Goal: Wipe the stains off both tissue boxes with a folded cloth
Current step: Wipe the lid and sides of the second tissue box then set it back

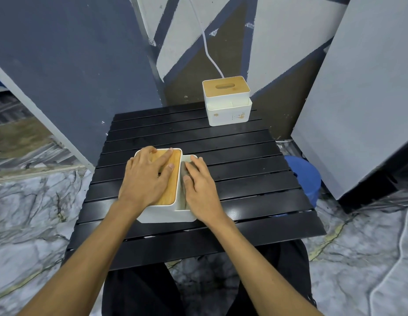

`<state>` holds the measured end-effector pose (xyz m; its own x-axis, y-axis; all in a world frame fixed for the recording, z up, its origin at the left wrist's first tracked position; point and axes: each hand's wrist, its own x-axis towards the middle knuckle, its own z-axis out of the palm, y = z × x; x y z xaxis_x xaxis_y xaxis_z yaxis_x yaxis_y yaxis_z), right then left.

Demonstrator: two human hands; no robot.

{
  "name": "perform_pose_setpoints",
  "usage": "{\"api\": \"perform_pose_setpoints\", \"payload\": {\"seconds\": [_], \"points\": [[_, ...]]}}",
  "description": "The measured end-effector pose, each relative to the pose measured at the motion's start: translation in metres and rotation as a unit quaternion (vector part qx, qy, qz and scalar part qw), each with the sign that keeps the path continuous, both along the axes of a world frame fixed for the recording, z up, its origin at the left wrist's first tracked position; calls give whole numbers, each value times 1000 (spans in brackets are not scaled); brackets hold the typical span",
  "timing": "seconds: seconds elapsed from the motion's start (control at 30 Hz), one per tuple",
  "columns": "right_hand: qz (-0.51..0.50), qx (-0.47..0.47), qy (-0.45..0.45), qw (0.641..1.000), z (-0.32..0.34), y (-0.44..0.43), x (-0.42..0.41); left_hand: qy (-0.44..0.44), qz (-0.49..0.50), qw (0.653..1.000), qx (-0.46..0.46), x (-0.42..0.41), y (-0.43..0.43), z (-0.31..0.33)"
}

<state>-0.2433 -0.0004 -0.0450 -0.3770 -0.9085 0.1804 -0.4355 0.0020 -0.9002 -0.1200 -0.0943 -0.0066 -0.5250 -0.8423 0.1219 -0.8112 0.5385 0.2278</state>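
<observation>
Under left hand (pixel 148 176), tissue box (pixel 166 213), cloth (pixel 183 171) beneath right hand (pixel 200 187)

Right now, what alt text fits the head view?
The left hand lies flat on the wooden lid of the near tissue box while the right hand presses a grey cloth into its side compartment. A second tissue box, marks on its front, stands at the far edge of the black table.
</observation>
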Motion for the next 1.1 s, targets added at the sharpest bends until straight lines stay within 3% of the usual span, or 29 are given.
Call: {"api": "perform_pose_setpoints", "payload": {"seconds": [0.2, 0.43, 0.7, 0.87, 1.1], "points": [[-10, 30, -17, 999, 8, -26, -12, 2, 13, 1000, 2, -2, 0, 1], [-20, -18, 0, 1000, 1, 17, 15, 1, 15, 1000, -6, -2, -3, 0], [0, 25, -4, 1000, 7, -7, -3, 5, 17, 1000, -3, -1, -4, -1], [-3, 2, -21, 1000, 1, 14, 9, 8, 26, 1000, -8, -3, -5, -2], [27, 13, 40, 999, 4, 23, 10, 7, 30, 1000, -5, -3, -4, 1]]}}
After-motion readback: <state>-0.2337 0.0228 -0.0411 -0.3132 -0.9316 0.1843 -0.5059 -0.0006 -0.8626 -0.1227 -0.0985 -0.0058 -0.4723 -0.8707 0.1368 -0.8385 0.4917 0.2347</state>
